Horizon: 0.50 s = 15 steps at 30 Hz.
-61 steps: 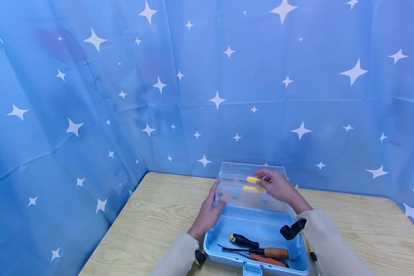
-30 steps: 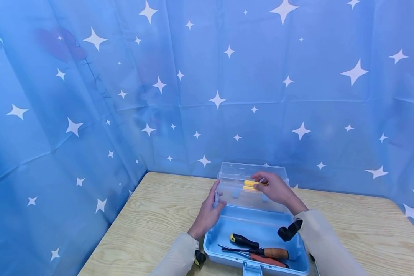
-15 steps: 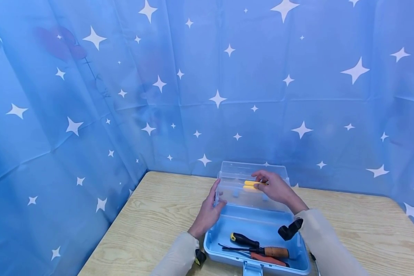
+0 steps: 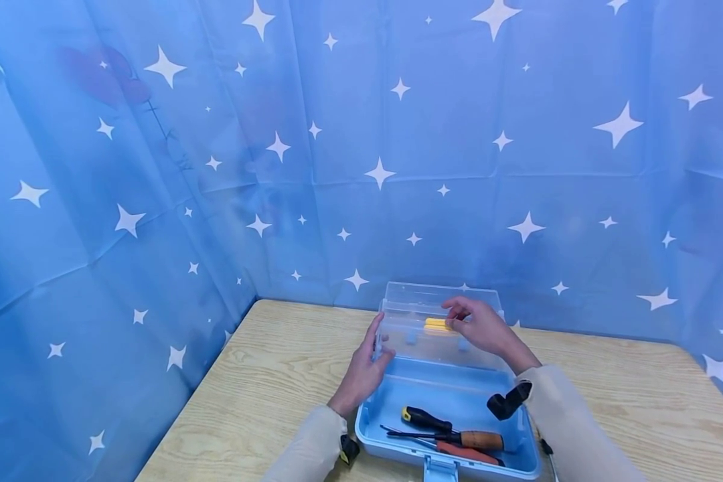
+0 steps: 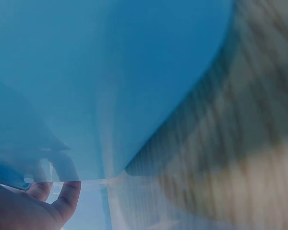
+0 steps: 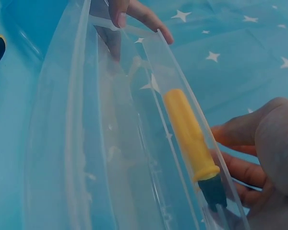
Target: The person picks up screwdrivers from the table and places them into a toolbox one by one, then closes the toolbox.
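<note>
A light blue toolbox [image 4: 373, 445] stands on the table with its clear lid [image 4: 397, 294] raised. My left hand [image 4: 361, 378] grips the lid's left edge, with the thumb on one side and fingers on the other. A yellow-handled screwdriver [image 6: 187, 129] lies along the narrow clear compartment in the lid, its shaft running out of view. Close by its shaft end is my right hand [image 4: 485, 328]. In the right wrist view its relaxed fingers [image 6: 249, 167] show behind the clear wall, apart from the yellow handle.
Inside the box lie a black-and-yellow-handled screwdriver [image 4: 426, 420], a wooden-handled tool [image 4: 482, 440] and a red-handled tool [image 4: 466, 454]. Another thin tool [image 4: 545, 450] lies on the wooden table [image 4: 277, 375] right of the box. A blue starred curtain [image 4: 337, 167] hangs behind.
The right hand has lowered the yellow-handled screwdriver into the lid's compartment and let it go, moving slightly right. The left hand has kept its place on the lid.
</note>
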Available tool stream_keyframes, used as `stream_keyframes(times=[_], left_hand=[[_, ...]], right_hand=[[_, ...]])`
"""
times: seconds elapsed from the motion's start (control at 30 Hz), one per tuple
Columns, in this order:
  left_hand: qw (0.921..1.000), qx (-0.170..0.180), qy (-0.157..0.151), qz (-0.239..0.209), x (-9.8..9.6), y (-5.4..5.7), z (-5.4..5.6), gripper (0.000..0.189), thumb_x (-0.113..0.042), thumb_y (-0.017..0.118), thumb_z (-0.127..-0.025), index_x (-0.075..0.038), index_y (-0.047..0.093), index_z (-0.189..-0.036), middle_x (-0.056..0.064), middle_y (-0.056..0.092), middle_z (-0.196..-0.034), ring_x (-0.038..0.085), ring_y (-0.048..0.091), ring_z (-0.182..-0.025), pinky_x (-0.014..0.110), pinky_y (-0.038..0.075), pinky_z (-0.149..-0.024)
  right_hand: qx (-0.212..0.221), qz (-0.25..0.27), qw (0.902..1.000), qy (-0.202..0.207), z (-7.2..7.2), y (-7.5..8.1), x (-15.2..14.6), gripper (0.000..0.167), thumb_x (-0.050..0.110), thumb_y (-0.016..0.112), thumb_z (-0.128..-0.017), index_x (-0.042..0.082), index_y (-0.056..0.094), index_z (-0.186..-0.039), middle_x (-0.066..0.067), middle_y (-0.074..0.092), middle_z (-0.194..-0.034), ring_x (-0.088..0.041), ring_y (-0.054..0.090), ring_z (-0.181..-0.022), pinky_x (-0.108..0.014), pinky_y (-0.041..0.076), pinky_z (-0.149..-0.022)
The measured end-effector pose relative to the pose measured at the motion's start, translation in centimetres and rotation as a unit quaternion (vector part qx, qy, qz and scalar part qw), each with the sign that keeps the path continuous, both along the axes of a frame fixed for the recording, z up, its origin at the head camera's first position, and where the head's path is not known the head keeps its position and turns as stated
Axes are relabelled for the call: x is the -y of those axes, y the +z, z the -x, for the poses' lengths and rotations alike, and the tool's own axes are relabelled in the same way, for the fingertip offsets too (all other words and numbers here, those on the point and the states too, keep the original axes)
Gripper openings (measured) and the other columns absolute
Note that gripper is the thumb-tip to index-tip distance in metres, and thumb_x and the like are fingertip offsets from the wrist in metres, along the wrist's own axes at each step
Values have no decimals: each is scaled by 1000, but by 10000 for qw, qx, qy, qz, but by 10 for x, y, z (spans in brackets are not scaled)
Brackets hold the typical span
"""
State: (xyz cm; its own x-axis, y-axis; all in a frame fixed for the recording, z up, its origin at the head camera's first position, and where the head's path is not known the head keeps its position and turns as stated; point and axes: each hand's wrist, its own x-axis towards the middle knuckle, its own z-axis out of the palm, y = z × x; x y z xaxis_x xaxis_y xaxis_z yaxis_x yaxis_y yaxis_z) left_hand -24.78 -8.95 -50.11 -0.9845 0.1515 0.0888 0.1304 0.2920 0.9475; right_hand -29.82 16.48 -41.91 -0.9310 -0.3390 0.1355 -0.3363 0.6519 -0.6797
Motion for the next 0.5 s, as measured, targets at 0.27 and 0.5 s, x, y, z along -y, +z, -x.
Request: stream_keyframes(times=[0.27,0.5], left_hand=[[10000,2,24,-8,0,-1,0,66,-26,50,-103,-51,16,-154,0,41,-152,26,42,-138,60,38,-109],[10000,25,16,-13,1,-2,0,65,-27,49,-103,-54,16,-152,1,41,-152,27,42,-139,60,38,-109]], right_hand=[[29,30,9999,-110,-3,2,-2,31,5,63,-94,5,62,-126,-6,66,-99,-26,60,-97,-42,58,-81],[59,86,9997,-208,-5,4,-5,31,4,62,-95,6,62,-126,-8,67,-101,-27,60,-98,-40,59,-79]])
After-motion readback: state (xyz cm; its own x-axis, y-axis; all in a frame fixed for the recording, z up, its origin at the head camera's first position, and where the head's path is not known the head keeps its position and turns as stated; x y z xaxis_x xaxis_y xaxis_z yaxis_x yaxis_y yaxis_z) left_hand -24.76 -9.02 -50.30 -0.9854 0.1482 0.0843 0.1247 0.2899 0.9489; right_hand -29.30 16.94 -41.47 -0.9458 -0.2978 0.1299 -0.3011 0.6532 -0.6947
